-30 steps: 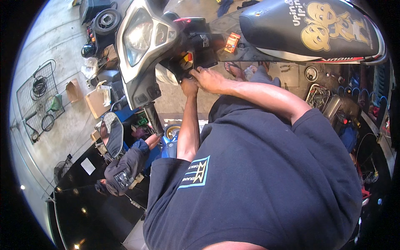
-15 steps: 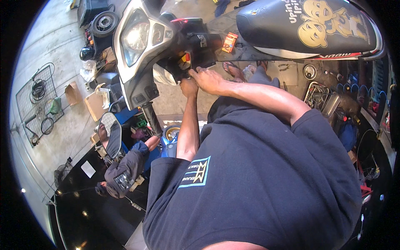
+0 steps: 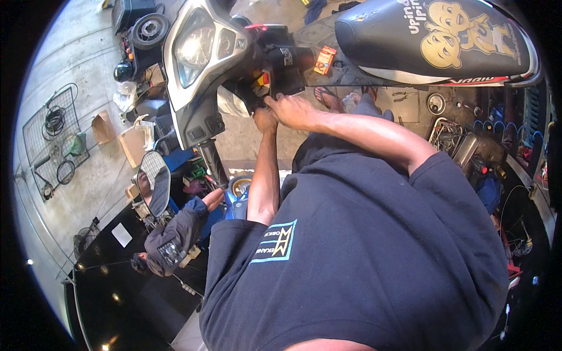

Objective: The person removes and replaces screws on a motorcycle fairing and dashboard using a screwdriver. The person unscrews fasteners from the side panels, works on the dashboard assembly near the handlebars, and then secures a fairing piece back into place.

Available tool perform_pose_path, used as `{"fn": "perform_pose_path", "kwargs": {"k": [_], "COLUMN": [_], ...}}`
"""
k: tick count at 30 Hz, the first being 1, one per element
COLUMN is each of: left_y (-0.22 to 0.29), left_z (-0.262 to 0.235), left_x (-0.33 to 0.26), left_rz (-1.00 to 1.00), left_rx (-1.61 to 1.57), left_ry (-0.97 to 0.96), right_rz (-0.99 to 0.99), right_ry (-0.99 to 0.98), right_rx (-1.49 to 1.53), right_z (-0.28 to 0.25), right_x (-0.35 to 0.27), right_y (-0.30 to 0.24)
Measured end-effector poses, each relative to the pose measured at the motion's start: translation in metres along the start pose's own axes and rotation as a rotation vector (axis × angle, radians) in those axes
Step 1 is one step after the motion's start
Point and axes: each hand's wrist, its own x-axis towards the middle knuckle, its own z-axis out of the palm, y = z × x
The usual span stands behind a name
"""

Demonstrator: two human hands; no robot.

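A motor scooter stands crosswise before me, its handlebar cover (image 3: 193, 111) at the left and its dark seat (image 3: 380, 41) at the right. Both my hands meet at the opened inner front panel (image 3: 287, 79), below the handlebar. My left hand (image 3: 265, 120) is closed at the lower edge of the opening. My right hand (image 3: 290, 110) lies against it with bent fingers, pinching at the same spot. What the fingers hold is too small and dark to make out. Just above them, something yellow and red (image 3: 261, 81) shows inside the cavity.
An orange box (image 3: 325, 60) lies on the footboard. Pliers (image 3: 404, 95) and a round tray (image 3: 436, 103) are on the floor at right. A mirror (image 3: 154, 181) juts out at left, near another person (image 3: 175, 243) at work. A wheel (image 3: 149, 31) lies beyond the handlebar.
My view has shifted slightly. Both hands stay together at the same spot on the front panel, with barely any movement.
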Motion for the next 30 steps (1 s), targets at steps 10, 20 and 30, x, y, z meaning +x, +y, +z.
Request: {"fn": "perform_pose_path", "kwargs": {"k": [10,20,30], "left_y": [0.000,0.010,0.010], "left_z": [0.003,-0.011,-0.024], "left_x": [-0.001,0.000,-0.003], "left_rz": [-0.019,-0.132,0.145], "left_rx": [0.009,0.078,0.099], "left_ry": [-0.010,-0.108,-0.212], "right_rz": [-0.157,0.013,0.025], "right_ry": [0.141,0.017,-0.029], "right_rx": [-0.034,0.048,0.100], "right_z": [0.016,0.015,0.013], "right_x": [-0.007,0.000,0.002], "right_y": [0.015,0.007,-0.002]}}
